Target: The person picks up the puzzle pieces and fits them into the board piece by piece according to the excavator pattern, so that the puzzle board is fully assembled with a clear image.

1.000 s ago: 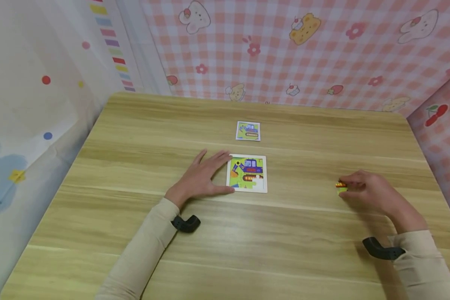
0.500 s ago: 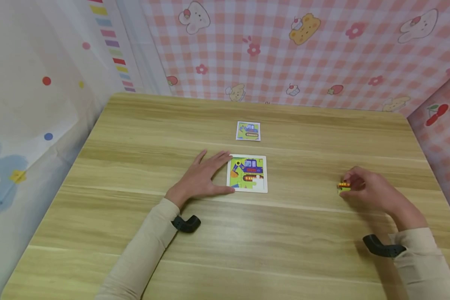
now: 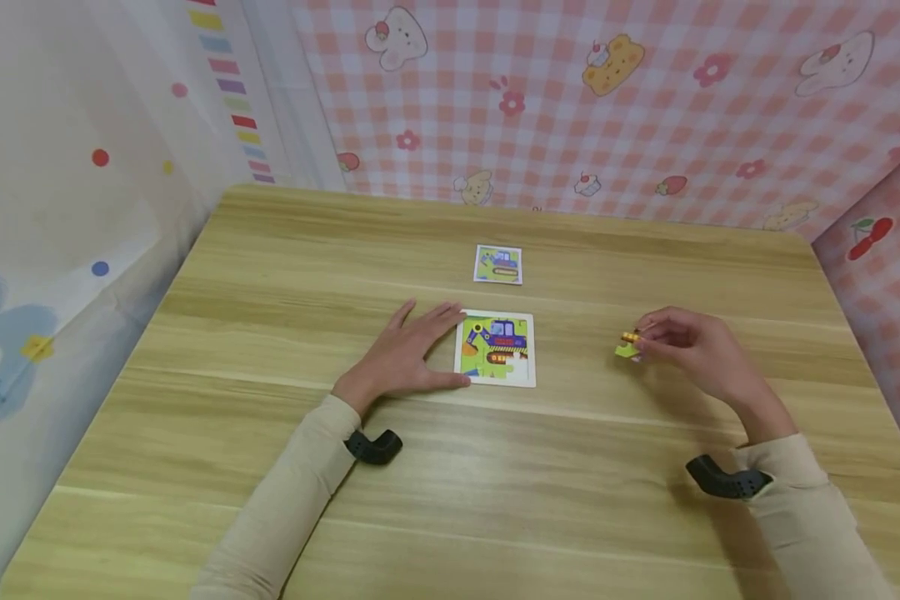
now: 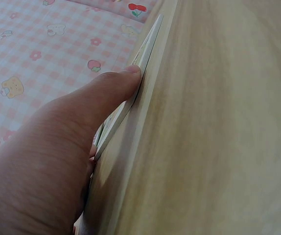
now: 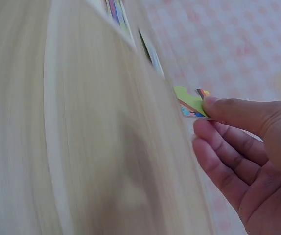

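Observation:
A square jigsaw puzzle [image 3: 495, 337] with a white frame and an excavator picture lies mid-table. Its lower right corner shows a bare white gap. My left hand [image 3: 401, 354] rests beside it, thumb and fingers spread, touching its left edge. In the left wrist view the thumb [image 4: 116, 83] presses against the frame's side. To the right, above the table, my right hand [image 3: 693, 354] pinches a puzzle piece [image 3: 628, 347] between thumb and fingers. Seen from the right wrist, the piece [image 5: 192, 102] is lime green with a brown, blue and orange-yellow print.
A small picture card [image 3: 498, 264] with the same excavator lies behind the puzzle. The wooden table [image 3: 450, 500] ends at a pink checked cloth [image 3: 540, 142] at the back. A white cloth [image 3: 82, 217] hangs on the left.
My right hand has moved left and slightly away from me, carrying the puzzle piece nearer the puzzle; the piece has turned in its fingers. My left hand stays at the puzzle's edge.

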Tool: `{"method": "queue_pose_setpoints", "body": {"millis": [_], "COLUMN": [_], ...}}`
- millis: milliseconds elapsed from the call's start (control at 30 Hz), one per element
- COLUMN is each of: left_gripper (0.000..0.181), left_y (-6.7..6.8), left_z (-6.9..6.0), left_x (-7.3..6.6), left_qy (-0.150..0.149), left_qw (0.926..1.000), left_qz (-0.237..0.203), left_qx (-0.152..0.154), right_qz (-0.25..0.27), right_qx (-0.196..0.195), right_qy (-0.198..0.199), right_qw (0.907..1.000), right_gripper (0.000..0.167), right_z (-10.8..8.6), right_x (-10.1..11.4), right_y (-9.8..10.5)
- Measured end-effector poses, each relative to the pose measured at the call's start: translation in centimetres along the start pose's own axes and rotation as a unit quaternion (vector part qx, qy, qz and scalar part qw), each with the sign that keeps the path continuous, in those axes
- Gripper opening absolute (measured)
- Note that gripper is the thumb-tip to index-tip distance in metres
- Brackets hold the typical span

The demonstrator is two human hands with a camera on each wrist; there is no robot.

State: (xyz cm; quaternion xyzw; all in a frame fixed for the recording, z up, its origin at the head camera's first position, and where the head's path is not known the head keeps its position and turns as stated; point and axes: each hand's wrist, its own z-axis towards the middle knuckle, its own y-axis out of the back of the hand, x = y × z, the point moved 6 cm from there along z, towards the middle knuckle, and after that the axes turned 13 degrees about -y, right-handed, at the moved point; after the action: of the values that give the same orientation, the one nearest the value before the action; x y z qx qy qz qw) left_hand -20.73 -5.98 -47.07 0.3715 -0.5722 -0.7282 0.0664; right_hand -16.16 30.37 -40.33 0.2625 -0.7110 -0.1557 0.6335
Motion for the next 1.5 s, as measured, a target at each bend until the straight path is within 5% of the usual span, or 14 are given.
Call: {"method": "queue_pose_setpoints", "body": {"millis": [133, 533, 1500], "left_gripper": [0.105, 0.106, 0.105], "left_y": [-0.1, 0.0, 0.0], "left_z": [0.0, 0.1, 0.0], "left_x": [0.0, 0.0, 0.0], "left_qy": [0.002, 0.0, 0.002], "left_qw": [1.0, 1.0, 1.0], "left_qz": [0.005, 0.007, 0.006], "left_qx": [0.005, 0.004, 0.006], "right_qz": [0.042, -0.003, -0.045], "right_qx": [0.031, 0.082, 0.065], "right_qy": [-0.007, -0.051, 0.011], "right_qw": [0.9986, 0.9953, 0.9968], "right_gripper": [0.02, 0.022, 0.017], "right_z": [1.3, 3.8, 3.6], "right_x": [2.3, 3.6, 4.3], "right_y": [-3.1, -10.7, -13.2]}}
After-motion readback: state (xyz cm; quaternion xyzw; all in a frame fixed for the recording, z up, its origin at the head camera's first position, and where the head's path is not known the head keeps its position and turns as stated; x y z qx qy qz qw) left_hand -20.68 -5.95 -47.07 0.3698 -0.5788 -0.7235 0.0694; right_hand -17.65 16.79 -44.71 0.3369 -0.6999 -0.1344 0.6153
